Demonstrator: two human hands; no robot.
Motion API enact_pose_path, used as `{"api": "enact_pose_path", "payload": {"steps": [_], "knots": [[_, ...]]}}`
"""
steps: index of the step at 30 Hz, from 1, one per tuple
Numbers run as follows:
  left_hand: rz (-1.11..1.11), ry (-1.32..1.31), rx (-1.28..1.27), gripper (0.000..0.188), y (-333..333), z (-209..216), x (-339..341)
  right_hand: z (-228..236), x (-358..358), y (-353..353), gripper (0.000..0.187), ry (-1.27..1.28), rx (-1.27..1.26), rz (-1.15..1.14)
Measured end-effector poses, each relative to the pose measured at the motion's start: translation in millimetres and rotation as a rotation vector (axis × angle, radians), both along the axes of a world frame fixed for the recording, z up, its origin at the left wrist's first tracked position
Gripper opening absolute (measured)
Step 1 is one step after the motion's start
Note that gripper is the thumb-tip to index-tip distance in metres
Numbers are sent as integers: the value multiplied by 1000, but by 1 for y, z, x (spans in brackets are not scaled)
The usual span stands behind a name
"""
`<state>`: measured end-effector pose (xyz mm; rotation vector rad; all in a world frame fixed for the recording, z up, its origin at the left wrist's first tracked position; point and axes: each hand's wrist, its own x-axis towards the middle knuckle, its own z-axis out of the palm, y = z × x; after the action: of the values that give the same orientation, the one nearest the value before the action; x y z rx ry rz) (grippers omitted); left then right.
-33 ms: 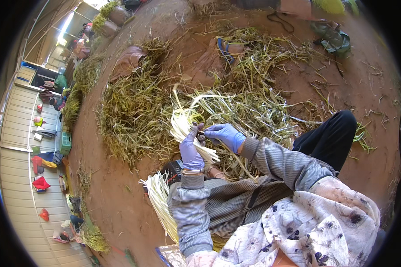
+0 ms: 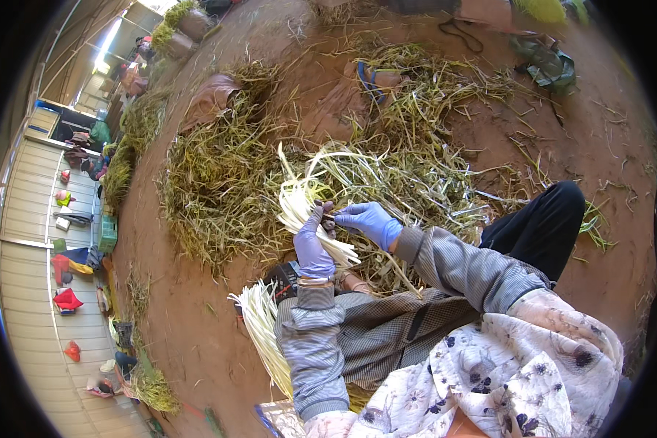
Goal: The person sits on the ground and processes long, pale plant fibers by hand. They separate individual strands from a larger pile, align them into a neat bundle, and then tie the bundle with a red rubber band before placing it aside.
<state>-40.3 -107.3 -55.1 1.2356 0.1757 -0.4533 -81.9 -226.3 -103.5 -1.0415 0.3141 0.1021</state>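
Observation:
My left hand [image 2: 314,252], in a purple glove with darkened fingertips, is closed around a bundle of pale yellow-white leafy stalks [image 2: 293,208], which look like blanched chives. The bundle's cut ends point down to the right, below the fingers. My right hand [image 2: 372,223], in a bluish-purple glove, meets the left fingertips from the right, its fingers pinched on a thin stalk, mostly hidden. A second sheaf of pale stalks [image 2: 259,321] lies beside my left forearm. Under and beyond both hands spreads a heap of limp green and yellowish leaves [image 2: 416,175].
A dark box-like object [image 2: 283,277] is by my left wrist. Blue straps [image 2: 370,82] lie in the far leaves. A dark green bag [image 2: 547,64] rests at the far right. Leftward, a green crate [image 2: 107,233] stands near a pale panelled wall [image 2: 29,292]. My bent knee [image 2: 562,208] is on the right.
The upper tip of the held stalks has shifted slightly to the left. Both hands stay in nearly the same place.

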Motion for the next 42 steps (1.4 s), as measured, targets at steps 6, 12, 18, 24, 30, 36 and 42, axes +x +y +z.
{"api": "enact_pose_path", "payload": {"steps": [6,12,18,24,30,36,42], "knots": [[171,6,-193,23,10,14,12,9,-8,-16,12,-212,-419,56],[276,-146,-241,20,38,21,27,-45,-42,-67,10,-734,-1422,458],[392,-144,-482,15,88,39,48,-137,-116,-189,18,175,-1793,1081],[243,-102,-362,15,63,24,32,-116,-74,-213,27,378,-1697,964],[-4,-9,-48,18,11,1,-1,0,3,-95,54,-211,-717,305],[-286,56,292,14,-2,-20,-31,16,18,-49,28,60,-59,-184],[-414,69,263,18,-6,-30,-33,5,12,-90,17,20,402,-359]]}}
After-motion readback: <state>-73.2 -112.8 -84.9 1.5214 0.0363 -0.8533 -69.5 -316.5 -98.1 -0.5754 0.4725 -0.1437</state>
